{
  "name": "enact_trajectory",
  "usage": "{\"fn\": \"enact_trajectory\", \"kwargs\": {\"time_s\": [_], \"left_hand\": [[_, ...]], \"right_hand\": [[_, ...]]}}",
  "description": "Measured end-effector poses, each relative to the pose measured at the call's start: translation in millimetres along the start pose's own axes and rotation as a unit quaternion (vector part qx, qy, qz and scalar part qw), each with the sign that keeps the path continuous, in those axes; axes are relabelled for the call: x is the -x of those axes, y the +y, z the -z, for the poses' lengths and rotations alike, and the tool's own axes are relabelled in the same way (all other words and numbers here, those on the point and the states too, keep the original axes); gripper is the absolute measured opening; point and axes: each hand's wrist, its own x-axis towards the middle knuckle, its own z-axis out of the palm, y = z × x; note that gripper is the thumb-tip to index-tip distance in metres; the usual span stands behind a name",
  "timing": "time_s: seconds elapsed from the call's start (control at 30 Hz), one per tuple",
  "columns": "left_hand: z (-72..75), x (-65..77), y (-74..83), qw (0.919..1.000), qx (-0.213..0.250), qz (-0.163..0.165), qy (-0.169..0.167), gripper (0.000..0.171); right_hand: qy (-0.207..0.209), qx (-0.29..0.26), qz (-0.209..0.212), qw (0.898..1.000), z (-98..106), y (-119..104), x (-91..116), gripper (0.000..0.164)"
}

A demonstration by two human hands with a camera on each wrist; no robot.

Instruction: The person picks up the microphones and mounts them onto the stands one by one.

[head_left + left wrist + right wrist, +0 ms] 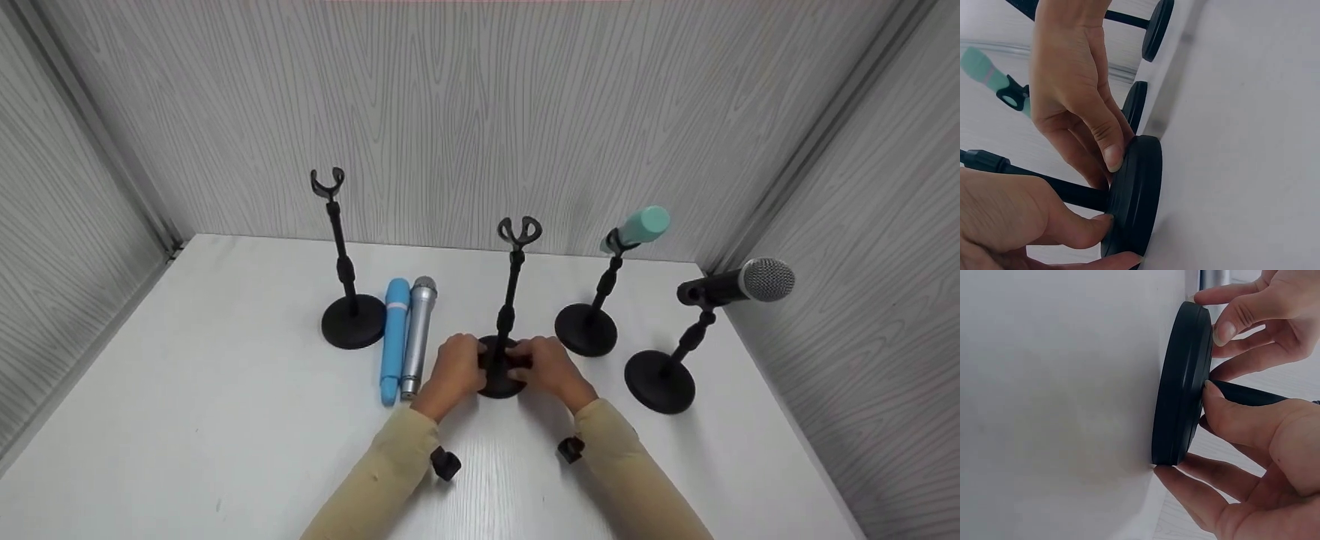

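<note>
A black desktop microphone stand (511,289) stands upright in the middle of the white table, its forked clip at the top holding no microphone. From one side my left hand (456,369) grips its round base (1140,191), with the thumb on the upper face and a finger at the lower rim. My right hand (553,367) holds the same base from the opposite side, thumb on top and fingers at the edge. Left of my left hand lie a blue microphone (394,334) and a silver microphone (418,341), side by side.
Another stand (354,322) with a bare clip rises at the back left. To the right, one stand (586,330) carries a teal microphone (645,223), and another stand (660,382) bears a black microphone (765,280). Wood-grain panels (480,112) enclose the table behind and at both sides.
</note>
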Motion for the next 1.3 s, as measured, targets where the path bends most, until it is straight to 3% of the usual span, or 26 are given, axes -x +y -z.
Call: {"fn": "enact_trajectory", "kwargs": {"time_s": [0.23, 0.67, 0.93, 1.3], "left_hand": [[-0.5, 14.3, -0.4, 0.9996, -0.007, -0.026, 0.003, 0.029], [0.4, 23.9, 8.5, 0.9990, -0.031, -0.016, -0.028, 0.026], [2.6, 30.1, 11.2, 0.9983, -0.031, -0.019, -0.045, 0.029], [2.9, 33.5, 9.9, 0.9983, -0.032, -0.032, -0.037, 0.026]], "right_hand": [[0.001, 0.004, 0.033, 0.999, -0.2, -2.4, 11.4, 0.033], [0.018, 0.008, 0.040, 0.999, -3.1, -8.7, 32.8, 0.033], [0.014, 0.007, 0.039, 0.999, -2.1, -8.5, 41.1, 0.035], [-0.014, -0.013, 0.011, 1.000, 2.6, -11.5, 42.0, 0.036]]}}
